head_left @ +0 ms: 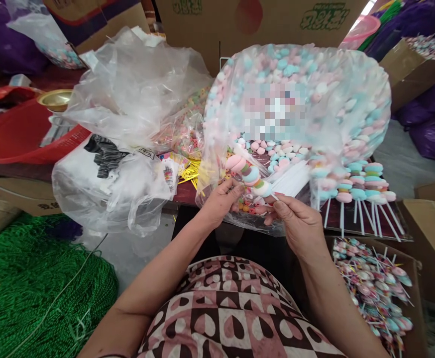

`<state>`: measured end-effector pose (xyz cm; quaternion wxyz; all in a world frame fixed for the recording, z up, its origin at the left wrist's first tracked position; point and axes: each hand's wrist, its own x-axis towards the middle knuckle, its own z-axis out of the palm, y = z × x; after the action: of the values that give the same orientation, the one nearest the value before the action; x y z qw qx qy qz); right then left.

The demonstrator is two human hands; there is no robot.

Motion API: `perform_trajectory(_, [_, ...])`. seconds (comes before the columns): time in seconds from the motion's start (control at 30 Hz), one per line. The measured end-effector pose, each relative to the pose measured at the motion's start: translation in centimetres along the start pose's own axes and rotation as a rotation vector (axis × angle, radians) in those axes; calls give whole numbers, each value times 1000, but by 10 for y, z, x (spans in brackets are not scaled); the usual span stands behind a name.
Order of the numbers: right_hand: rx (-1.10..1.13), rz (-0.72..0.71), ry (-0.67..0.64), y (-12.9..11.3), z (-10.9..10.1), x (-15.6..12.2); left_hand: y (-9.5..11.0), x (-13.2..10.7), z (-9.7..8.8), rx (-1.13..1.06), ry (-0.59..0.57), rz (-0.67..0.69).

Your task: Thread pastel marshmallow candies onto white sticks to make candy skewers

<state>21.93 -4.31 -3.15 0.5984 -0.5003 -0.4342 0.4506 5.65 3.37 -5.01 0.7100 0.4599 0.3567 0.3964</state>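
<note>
Over the counter's near edge, in front of a big clear bag of candies [299, 99], the left hand [219, 201] pinches a light, brittle-looking pastel candy skewer [250, 175] while right hand [299, 223] fingers grip its thin stick, likely the safest hold.

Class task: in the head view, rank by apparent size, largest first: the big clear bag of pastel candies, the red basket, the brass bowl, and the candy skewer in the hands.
1. Bag of pastel candies
2. Red basket, partly cut off
3. Candy skewer and brass bowl: look alike, and the skewer is nearer, so unranked.
</note>
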Motion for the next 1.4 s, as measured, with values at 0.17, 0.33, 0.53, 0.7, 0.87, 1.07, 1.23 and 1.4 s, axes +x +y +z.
perform_trajectory(0.17, [53, 24, 71, -1, 3, 1, 7, -1, 9, -94, 69, 43])
perform_trajectory(0.33, [119, 28, 202, -21, -7, -5, 17, 1, -4, -311, 144, -8])
perform_trajectory(0.53, [77, 53, 113, -36, -31, -26, 23, 2, -20, -548, 80, -60])
perform_trajectory(0.7, [-6, 74, 93, -30, -36, -32, 22, 2, -19, -567, 56, -76])
perform_trajectory(0.87, [-131, 114, 81, -30, -45, -33, 22, 3, -20, -537, 54, -61])
perform_trajectory(1.07, [-283, 121, 115, -33, -63, -40, 19, 5, -20, -471, 65, -47])
perform_trajectory(1.23, [-353, 186, 82, -35, -71, -40, 18, 6, -21, -425, 61, -42])
perform_trajectory(1.4, [-380, 254, 65, -36, -77, -37, 19, 7, -21, -390, 88, -33])
